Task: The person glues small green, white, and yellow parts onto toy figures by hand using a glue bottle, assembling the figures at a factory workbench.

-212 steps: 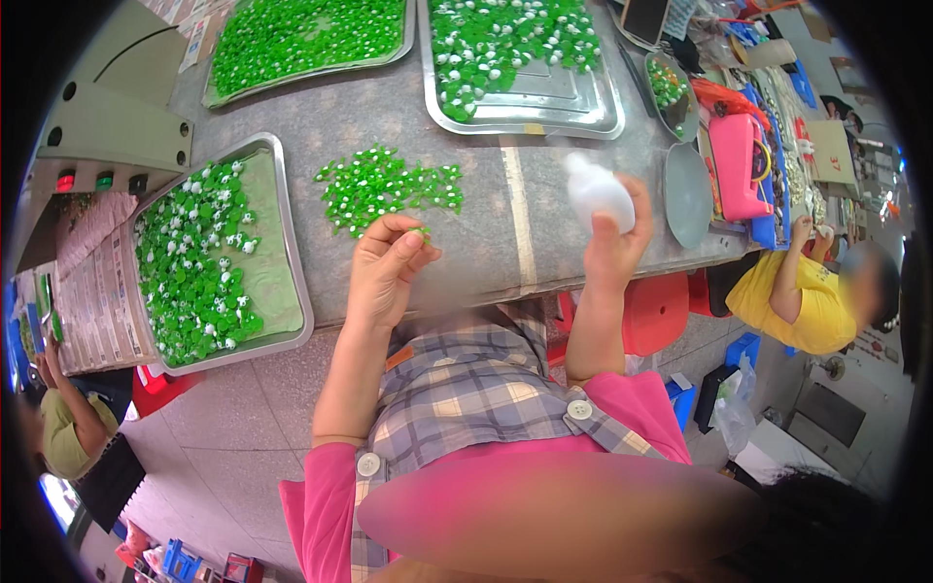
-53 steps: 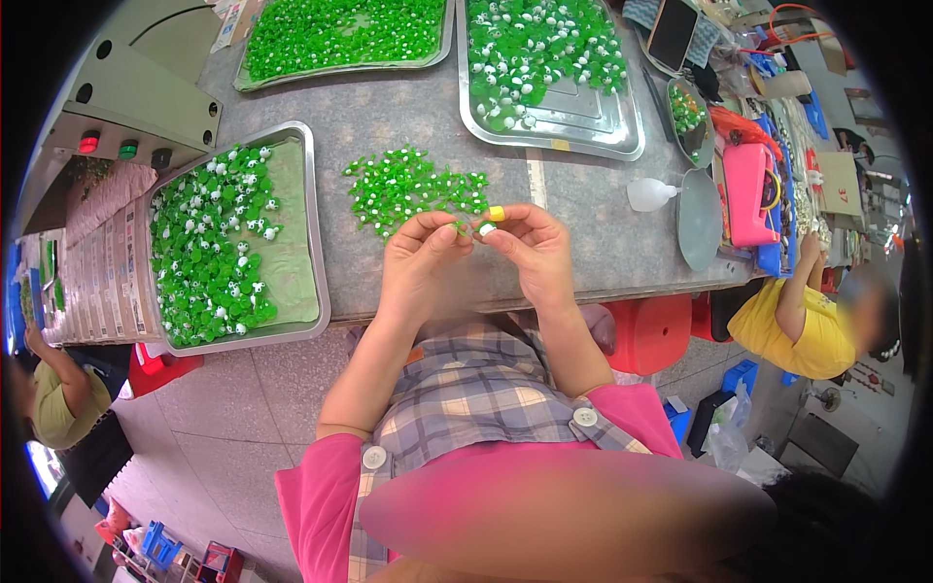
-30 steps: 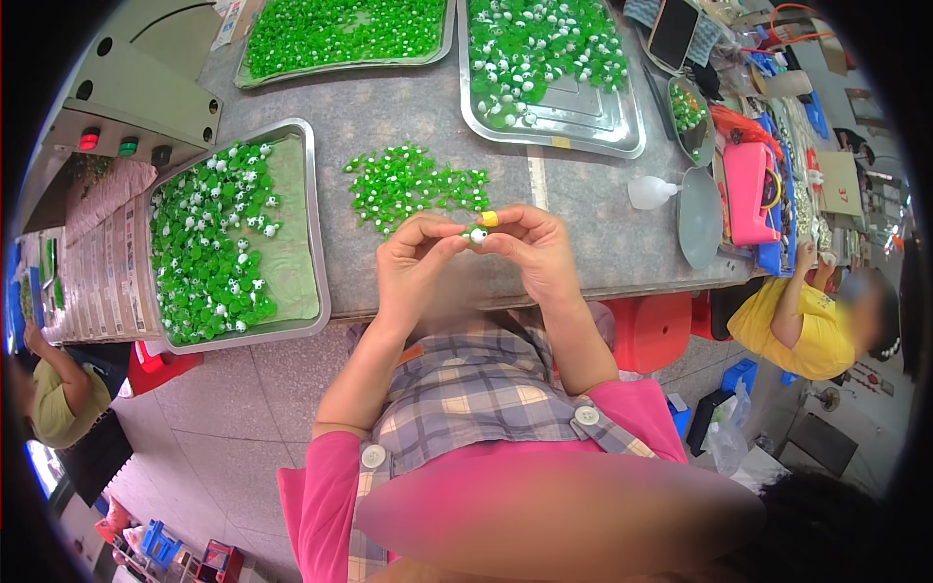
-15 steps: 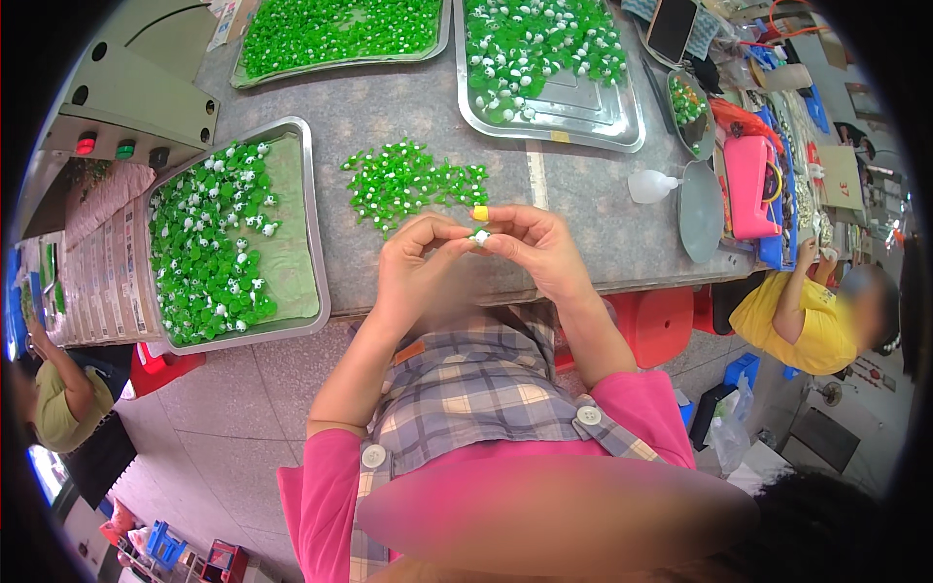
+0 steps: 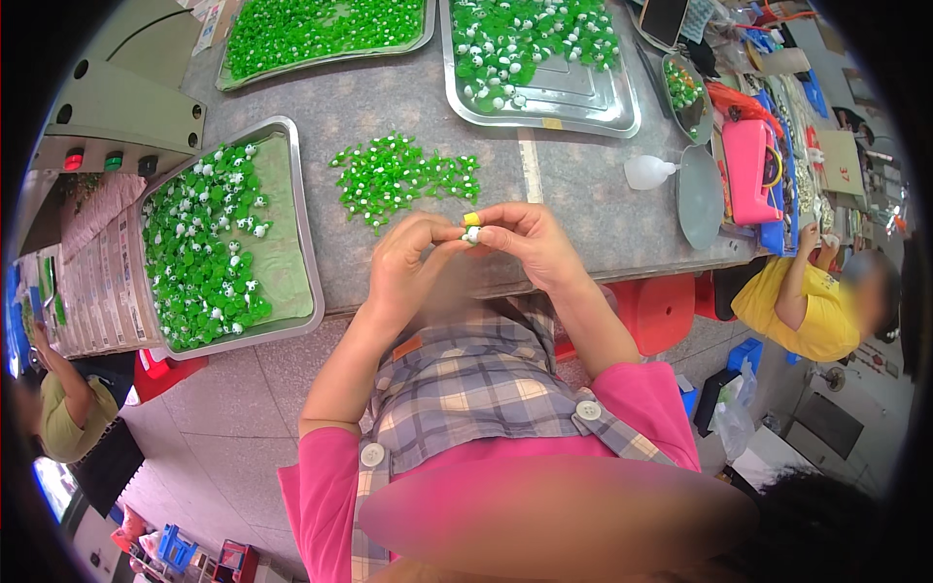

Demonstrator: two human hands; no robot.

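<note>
My left hand (image 5: pixel 408 264) and my right hand (image 5: pixel 536 248) meet fingertip to fingertip over the table's near edge. Both are closed in a pinch around a tiny white-and-green piece (image 5: pixel 473 234), mostly covered by the fingers. A yellow wrap (image 5: pixel 471 220) sits on a fingertip of my right hand. Just beyond my hands lies a loose pile of small green-and-white pieces (image 5: pixel 403 177). To the left, a metal tray (image 5: pixel 309 243) holds green pieces and white balls with black spots.
Two more metal trays of green pieces stand at the back, one on the left (image 5: pixel 326 64) and one on the right (image 5: pixel 573 94). Right of my hands are a white squeeze bulb (image 5: pixel 646 172) and a grey oval dish (image 5: pixel 700 209). A control box (image 5: pixel 126 107) is far left. Co-workers sit on both sides.
The view has shifted slightly, so trays and pile sit a little differently in the picture. My hands keep the same pinch, with the white-and-green piece still between the fingertips.
</note>
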